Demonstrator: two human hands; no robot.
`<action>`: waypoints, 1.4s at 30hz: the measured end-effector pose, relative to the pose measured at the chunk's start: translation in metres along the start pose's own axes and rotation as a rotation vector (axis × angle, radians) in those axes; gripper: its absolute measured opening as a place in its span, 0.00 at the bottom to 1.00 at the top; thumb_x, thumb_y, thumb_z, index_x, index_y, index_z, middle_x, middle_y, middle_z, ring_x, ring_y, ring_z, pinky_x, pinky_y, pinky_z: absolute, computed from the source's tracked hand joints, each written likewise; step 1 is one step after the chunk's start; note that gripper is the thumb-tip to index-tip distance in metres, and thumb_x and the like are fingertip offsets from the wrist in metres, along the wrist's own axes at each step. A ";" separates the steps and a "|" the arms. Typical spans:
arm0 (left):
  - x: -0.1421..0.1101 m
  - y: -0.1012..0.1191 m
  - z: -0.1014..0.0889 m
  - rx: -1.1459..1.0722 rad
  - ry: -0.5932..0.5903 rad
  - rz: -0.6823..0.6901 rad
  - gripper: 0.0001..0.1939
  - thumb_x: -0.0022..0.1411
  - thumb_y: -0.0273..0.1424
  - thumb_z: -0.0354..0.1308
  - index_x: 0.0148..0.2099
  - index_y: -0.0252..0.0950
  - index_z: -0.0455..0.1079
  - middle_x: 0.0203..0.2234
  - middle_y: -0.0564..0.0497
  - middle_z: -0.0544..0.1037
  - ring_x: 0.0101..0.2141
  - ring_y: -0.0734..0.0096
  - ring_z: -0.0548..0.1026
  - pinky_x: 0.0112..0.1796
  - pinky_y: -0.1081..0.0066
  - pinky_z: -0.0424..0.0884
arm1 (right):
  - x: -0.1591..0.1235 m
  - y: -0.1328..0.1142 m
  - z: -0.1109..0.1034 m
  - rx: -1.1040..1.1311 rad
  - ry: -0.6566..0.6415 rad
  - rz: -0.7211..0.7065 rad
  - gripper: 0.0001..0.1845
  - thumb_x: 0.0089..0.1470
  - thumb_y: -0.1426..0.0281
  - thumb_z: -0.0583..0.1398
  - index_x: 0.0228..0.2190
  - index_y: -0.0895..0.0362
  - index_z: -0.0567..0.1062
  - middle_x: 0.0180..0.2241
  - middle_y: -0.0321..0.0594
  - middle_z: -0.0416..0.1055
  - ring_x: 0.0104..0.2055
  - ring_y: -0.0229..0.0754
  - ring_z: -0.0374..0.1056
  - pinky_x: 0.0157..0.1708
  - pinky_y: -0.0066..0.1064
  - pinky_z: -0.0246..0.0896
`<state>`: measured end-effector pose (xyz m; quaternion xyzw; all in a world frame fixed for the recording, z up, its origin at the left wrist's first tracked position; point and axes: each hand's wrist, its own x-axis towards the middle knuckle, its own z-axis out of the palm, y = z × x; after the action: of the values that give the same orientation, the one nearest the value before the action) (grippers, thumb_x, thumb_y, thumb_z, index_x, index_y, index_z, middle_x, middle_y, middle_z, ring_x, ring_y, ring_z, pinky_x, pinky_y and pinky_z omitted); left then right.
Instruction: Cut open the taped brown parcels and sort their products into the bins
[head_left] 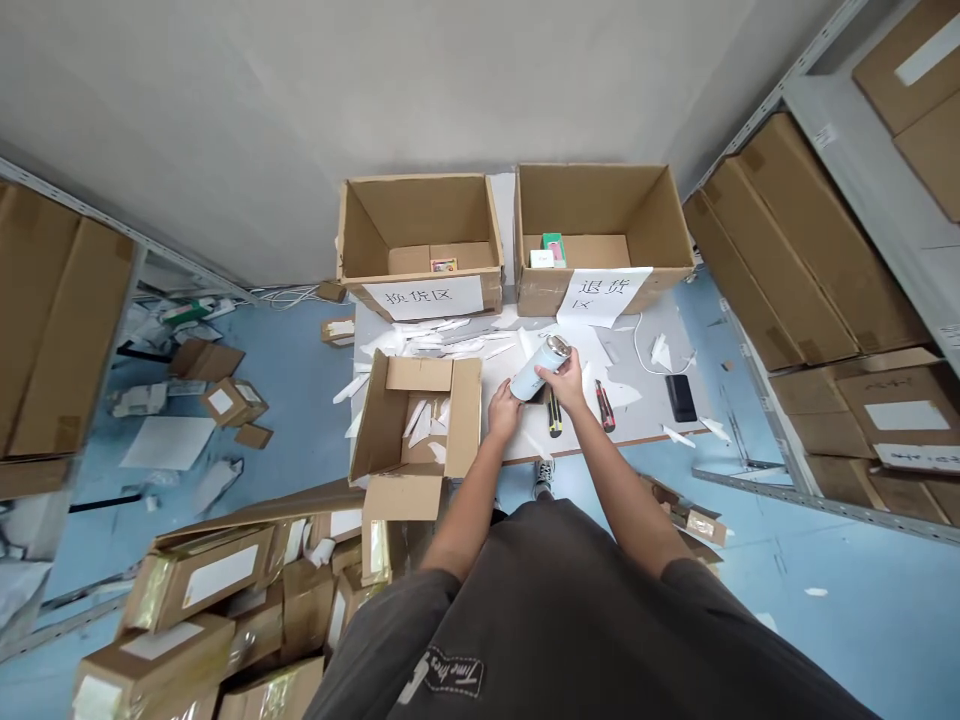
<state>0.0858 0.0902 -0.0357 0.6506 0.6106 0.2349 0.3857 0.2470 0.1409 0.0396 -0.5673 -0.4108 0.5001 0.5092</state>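
Note:
A light blue vacuum flask (534,370) with a silvery top is held tilted over the table (637,350). My right hand (564,382) is closed around it near the silvery end. At its lower end, my left hand (505,408) grips the base. Just below the flask lies a yellow-and-black utility knife (554,414), partly covered by my right hand's side. A red-and-black utility knife (604,408) lies further right. To the left of my left hand stands an open cardboard box (463,415) with torn white paper (427,422) inside.
Two large labelled cartons, a left one (420,205) and a right one (592,190), stand at the table's back with small boxes inside. A black phone (681,398) lies right. Paper scraps (442,340) litter the table. Parcels (225,580) fill the lower left; shelves flank both sides.

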 end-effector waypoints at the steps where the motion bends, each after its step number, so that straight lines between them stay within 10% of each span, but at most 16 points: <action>1: 0.000 -0.002 0.000 -0.007 0.007 -0.001 0.24 0.58 0.20 0.64 0.57 0.38 0.79 0.66 0.40 0.72 0.71 0.49 0.61 0.69 0.46 0.59 | -0.001 0.004 0.003 0.003 0.003 0.006 0.48 0.37 0.51 0.74 0.55 0.51 0.64 0.57 0.47 0.72 0.57 0.50 0.70 0.58 0.42 0.68; 8: -0.004 -0.009 0.000 0.012 0.060 0.062 0.11 0.62 0.18 0.59 0.39 0.37 0.79 0.68 0.42 0.70 0.69 0.53 0.66 0.68 0.49 0.62 | -0.002 0.022 -0.006 -0.118 -0.051 -0.065 0.46 0.38 0.55 0.72 0.56 0.52 0.64 0.56 0.46 0.72 0.56 0.48 0.71 0.60 0.41 0.66; 15: -0.011 -0.001 0.005 0.056 0.084 -0.183 0.26 0.63 0.25 0.65 0.63 0.36 0.69 0.55 0.39 0.81 0.57 0.50 0.78 0.59 0.54 0.72 | -0.019 0.067 -0.013 -0.521 -0.161 -0.067 0.39 0.44 0.58 0.72 0.56 0.50 0.68 0.51 0.42 0.78 0.57 0.55 0.73 0.60 0.50 0.66; 19: -0.011 0.009 -0.012 0.058 0.141 0.027 0.43 0.58 0.24 0.65 0.74 0.36 0.57 0.69 0.39 0.69 0.66 0.53 0.69 0.64 0.59 0.66 | -0.019 0.091 -0.014 -0.590 -0.210 -0.170 0.35 0.44 0.63 0.71 0.54 0.53 0.73 0.61 0.51 0.71 0.72 0.60 0.58 0.68 0.54 0.57; 23: -0.003 0.026 -0.027 0.161 0.081 0.134 0.38 0.58 0.31 0.69 0.70 0.37 0.66 0.63 0.41 0.76 0.63 0.51 0.70 0.65 0.56 0.64 | -0.020 0.106 -0.013 -0.599 -0.304 -0.172 0.35 0.46 0.67 0.67 0.56 0.57 0.73 0.64 0.57 0.68 0.71 0.61 0.59 0.67 0.55 0.58; 42: -0.001 0.034 -0.010 0.224 0.056 -0.047 0.30 0.58 0.29 0.68 0.63 0.40 0.71 0.56 0.40 0.78 0.60 0.48 0.72 0.61 0.55 0.68 | -0.025 0.093 -0.018 -0.662 -0.387 -0.105 0.50 0.44 0.70 0.69 0.68 0.58 0.63 0.67 0.60 0.66 0.65 0.67 0.67 0.61 0.60 0.66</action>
<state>0.0985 0.0930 -0.0028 0.6684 0.6585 0.1745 0.2986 0.2569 0.0996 -0.0492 -0.5743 -0.6671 0.4113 0.2366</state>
